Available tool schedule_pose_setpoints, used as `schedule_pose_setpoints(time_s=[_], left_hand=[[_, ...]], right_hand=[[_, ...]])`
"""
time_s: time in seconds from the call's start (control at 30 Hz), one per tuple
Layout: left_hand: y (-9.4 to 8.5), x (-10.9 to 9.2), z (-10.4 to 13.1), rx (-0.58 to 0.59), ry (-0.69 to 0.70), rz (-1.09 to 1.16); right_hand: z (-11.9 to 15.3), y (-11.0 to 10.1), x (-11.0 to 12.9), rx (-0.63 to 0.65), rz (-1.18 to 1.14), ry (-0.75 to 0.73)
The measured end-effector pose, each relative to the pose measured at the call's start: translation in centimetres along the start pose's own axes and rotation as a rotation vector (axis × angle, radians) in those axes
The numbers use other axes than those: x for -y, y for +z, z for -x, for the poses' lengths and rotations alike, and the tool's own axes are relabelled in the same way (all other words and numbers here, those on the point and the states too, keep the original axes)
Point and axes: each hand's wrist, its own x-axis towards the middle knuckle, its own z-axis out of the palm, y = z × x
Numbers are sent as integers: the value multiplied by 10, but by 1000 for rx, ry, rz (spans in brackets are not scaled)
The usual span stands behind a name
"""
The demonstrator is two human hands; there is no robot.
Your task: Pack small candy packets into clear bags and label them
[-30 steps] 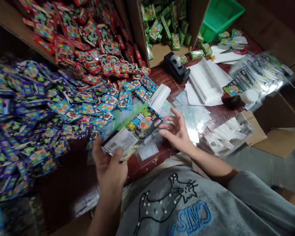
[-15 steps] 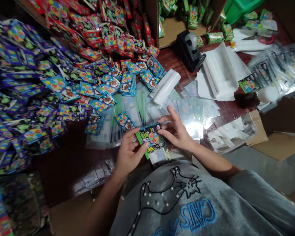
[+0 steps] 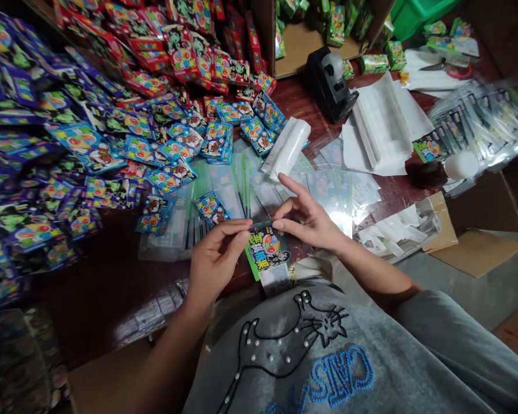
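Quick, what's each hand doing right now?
Left hand: closed, thumb and fingers pinching the top edge of the green-and-black packet.
Right hand: thumb and a finger pinching that same edge, index finger raised.

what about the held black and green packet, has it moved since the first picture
Yes, farther from the tape dispenser and closer to the shirt, the packet shows.

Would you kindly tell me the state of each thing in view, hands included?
Printed bag: held at its top edge; whether sealed, cannot tell.
Left hand: pinching that edge.
Right hand: pinching that edge.
Tape dispenser: loaded with a roll.
Dark bottle: white cap on.
Carton of green packets: open.
Box of white strips: open, strips inside.
Glossy white sheet: curled.
Scissors: blades unclear.
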Motion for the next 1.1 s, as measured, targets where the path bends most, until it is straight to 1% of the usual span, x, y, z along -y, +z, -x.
schedule_pose_setpoints(time_s=[0.17, 0.23, 0.33, 0.5, 0.67, 0.77, 0.87, 0.93, 1.03, 1.1], left_hand=[[-1, -18, -11, -9, -141, 27], [-1, -23, -15, -6, -169, 46], [-1, -25, -20, 3, -184, 59], [1, -23, -21, -6, -185, 82], [-1, -21, -20, 21, -147, 42], [-5, -18, -15, 66, -100, -6], [-7, -12, -8, 107, -18, 17], [-4, -10, -5, 100, 18, 34], [1, -10, -4, 66, 42, 9], [4, -11, -4, 63, 47, -3]], right_hand=[[-6, 0, 12, -81, -99, 72], [-8, -2, 16, -93, -123, 121], [-8, -5, 20, -70, -151, 170], [-6, -7, 23, -34, -148, 175], [-9, -9, 23, -61, -92, 188], [0, -12, 27, -43, 1, 138], [12, -21, 36, 61, 122, 24], [14, -28, 44, 119, 185, -42], [4, -36, 56, 113, 266, -107], [-8, -37, 62, 156, 315, -162]])
